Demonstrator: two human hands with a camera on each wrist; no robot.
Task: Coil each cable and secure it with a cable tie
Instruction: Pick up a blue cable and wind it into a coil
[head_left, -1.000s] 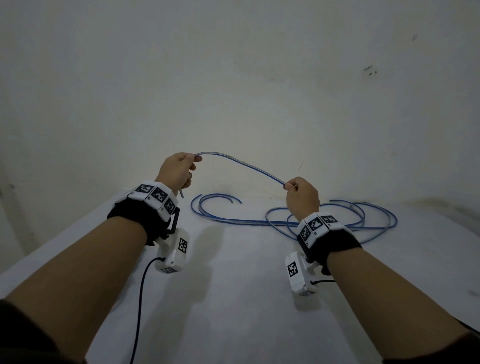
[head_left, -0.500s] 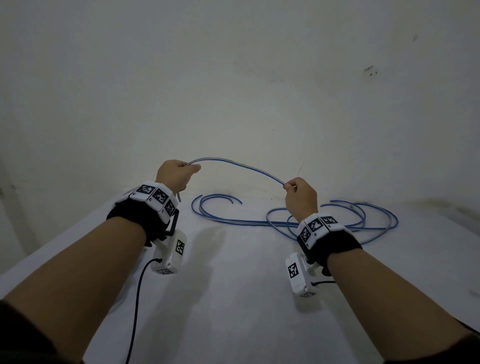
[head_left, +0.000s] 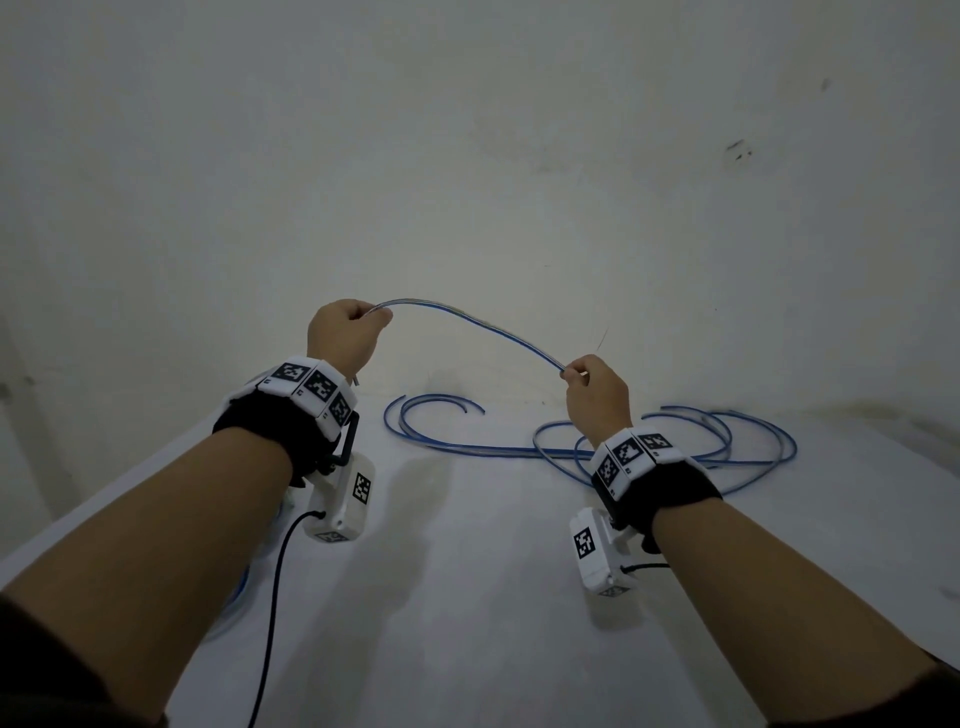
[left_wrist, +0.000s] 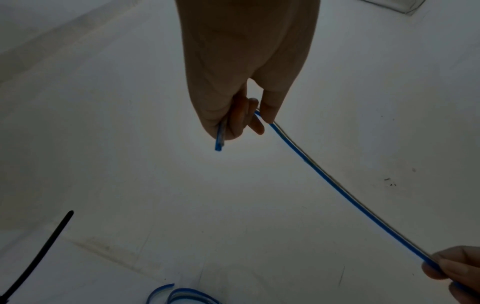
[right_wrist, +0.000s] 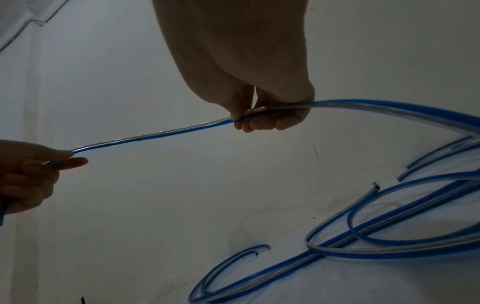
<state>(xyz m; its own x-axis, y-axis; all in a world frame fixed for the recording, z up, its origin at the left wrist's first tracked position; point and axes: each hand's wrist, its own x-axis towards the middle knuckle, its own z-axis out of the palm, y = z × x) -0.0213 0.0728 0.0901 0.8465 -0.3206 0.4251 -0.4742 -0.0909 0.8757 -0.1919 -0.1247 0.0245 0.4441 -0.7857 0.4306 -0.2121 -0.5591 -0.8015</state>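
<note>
A blue and clear twin cable (head_left: 478, 323) arcs in the air between my two hands. My left hand (head_left: 345, 332) grips it near its cut end, which pokes out below the fist (left_wrist: 219, 142). My right hand (head_left: 592, 395) pinches the cable farther along (right_wrist: 249, 118). From there the cable drops to loose blue loops (head_left: 675, 447) on the white table (head_left: 467, 597). More blue cable pieces (right_wrist: 233, 273) curl on the table between the hands. A black cable tie (left_wrist: 39, 255) lies on the table at the left.
A plain white wall (head_left: 467, 156) rises right behind the table. A black lead (head_left: 270, 613) hangs from the left wrist camera. A bit of blue cable (head_left: 241, 592) shows under my left forearm.
My left hand has lifted a little with the cable end, so the arc stands higher. The right hand keeps its pinch in about the same place.
</note>
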